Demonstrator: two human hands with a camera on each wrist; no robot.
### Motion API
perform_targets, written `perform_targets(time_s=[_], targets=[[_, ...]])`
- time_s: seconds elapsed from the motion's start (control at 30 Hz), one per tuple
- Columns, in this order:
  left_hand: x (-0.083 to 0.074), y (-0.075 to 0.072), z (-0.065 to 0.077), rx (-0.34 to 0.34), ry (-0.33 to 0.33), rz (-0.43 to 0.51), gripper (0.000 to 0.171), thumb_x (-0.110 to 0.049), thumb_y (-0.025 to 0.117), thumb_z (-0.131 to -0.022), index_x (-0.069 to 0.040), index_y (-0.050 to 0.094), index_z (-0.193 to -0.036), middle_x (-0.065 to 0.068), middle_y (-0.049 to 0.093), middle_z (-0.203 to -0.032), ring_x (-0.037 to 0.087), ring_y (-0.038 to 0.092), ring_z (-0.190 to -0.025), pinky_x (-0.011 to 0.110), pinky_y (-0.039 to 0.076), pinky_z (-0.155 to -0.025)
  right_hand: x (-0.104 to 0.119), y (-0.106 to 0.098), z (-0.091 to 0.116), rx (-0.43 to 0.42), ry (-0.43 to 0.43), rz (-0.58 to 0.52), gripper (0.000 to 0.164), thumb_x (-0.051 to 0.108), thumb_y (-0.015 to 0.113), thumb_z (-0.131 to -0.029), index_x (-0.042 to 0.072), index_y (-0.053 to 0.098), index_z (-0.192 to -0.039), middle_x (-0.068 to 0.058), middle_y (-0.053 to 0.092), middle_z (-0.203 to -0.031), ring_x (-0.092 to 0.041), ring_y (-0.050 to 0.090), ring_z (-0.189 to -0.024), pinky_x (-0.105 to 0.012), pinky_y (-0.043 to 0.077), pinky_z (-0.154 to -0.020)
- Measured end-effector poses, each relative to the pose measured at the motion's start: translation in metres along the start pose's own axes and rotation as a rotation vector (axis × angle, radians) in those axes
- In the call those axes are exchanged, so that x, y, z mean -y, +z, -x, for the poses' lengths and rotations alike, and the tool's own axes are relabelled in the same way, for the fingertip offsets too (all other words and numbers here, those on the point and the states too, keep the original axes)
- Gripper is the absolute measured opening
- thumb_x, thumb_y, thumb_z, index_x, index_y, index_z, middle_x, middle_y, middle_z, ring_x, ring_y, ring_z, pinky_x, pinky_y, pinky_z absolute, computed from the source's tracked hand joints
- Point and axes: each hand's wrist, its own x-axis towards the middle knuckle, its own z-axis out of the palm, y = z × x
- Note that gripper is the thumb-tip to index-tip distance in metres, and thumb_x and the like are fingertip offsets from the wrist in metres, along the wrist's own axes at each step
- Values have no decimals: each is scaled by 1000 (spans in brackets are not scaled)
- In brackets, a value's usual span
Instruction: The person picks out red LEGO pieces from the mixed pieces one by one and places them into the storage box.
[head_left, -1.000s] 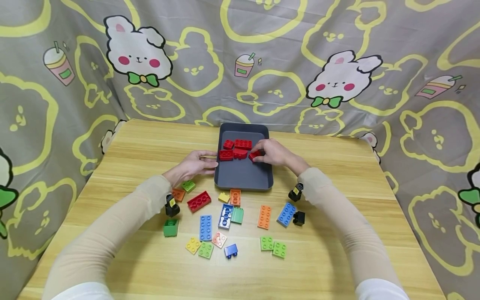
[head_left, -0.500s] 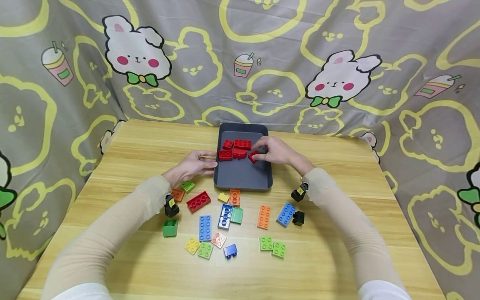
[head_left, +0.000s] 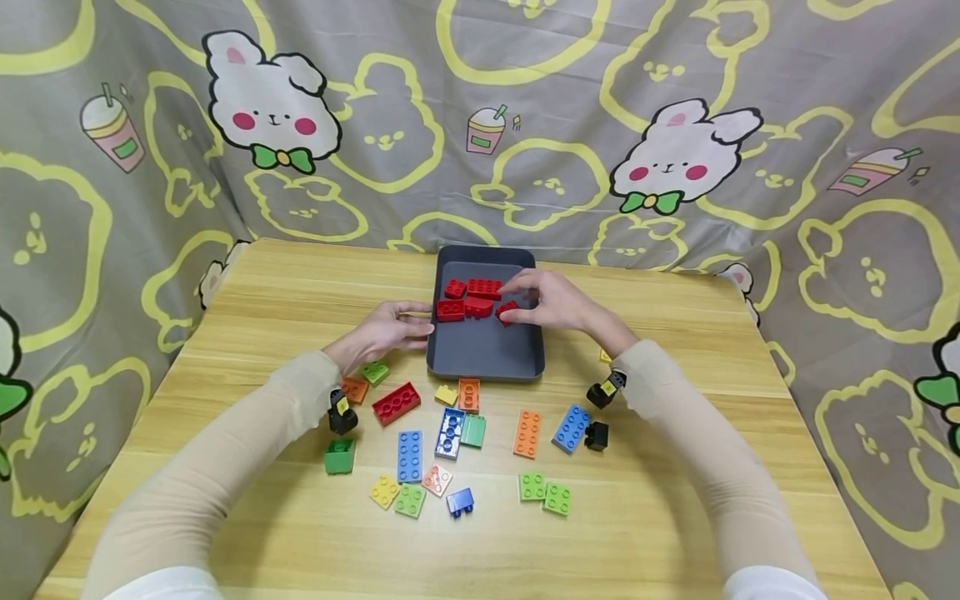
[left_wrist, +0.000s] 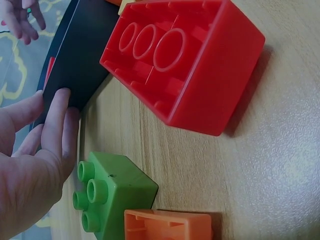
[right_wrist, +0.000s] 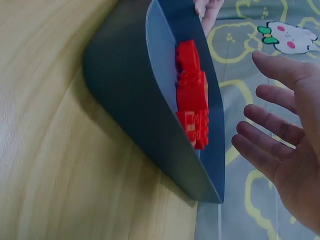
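A dark grey tray [head_left: 486,357] holds several red toy bricks grouped toward its middle. My left hand [head_left: 380,335] is at the tray's left side, its extended fingers against the outer wall [left_wrist: 82,55] in the left wrist view. Over the right side of the tray hovers my right hand [head_left: 557,302], thumb and fingers spread. One small red brick [head_left: 506,312] lies in the tray just below it, partly covered by the thumb in the head view. In the right wrist view the right hand [right_wrist: 295,135] holds nothing and is apart from the bricks.
Loose bricks lie in front of the tray: a long red brick [head_left: 396,403], a blue brick [head_left: 410,456], an orange brick [head_left: 527,433], lime bricks [head_left: 557,498] and a black brick [head_left: 597,436]. A patterned curtain [head_left: 555,200] hangs behind the table [head_left: 300,283].
My right hand has let go of the small red brick, spread its fingers and moved slightly up and right. The left hand stays at the tray's side.
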Motion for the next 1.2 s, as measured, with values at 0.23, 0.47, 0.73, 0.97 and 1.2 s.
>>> perform_targets(time_s=[0.23, 0.47, 0.73, 0.97, 1.2], targets=[[1, 0, 0, -11, -2, 3, 59, 4, 59, -104, -2, 41, -160, 31, 49, -153, 36, 61, -134, 40, 60, -112, 17, 7, 6, 8, -57, -13, 46, 34, 85, -89, 9, 76, -127, -13, 74, -126, -36, 69, -115, -47, 66, -93], [1, 0, 0, -19, -5, 5, 59, 4, 59, -104, -3, 41, -160, 30, 50, -153, 32, 64, -129, 39, 60, -111, 35, 22, 9, 65, -111, -16, 46, 34, 86, -90, 12, 76, -128, -9, 73, -132, -35, 69, -118, -52, 65, -97], [2, 0, -2, 0, -4, -1, 58, 4, 58, -105, -3, 41, -160, 31, 50, -155, 38, 59, -139, 42, 59, -114, 56, 40, 8, 145, -191, 4, 46, 36, 82, -93, 9, 74, -130, -4, 73, -132, -22, 69, -124, -42, 62, -108], [2, -2, 0, 8, -2, -10, 57, 3, 56, -106, -3, 40, -161, 30, 50, -156, 36, 61, -136, 41, 59, -114, 72, 57, 5, 209, -213, 8, 46, 39, 79, -95, 12, 74, -132, -3, 71, -134, -20, 67, -127, -41, 59, -112], [1, -2, 2, 7, -5, -17, 57, 2, 56, -106, -5, 41, -161, 28, 51, -156, 40, 57, -141, 43, 59, -113, 84, 78, 1, 255, -275, 18, 42, 33, 81, -95, 11, 74, -130, -2, 71, -133, -17, 68, -125, -34, 58, -114]])
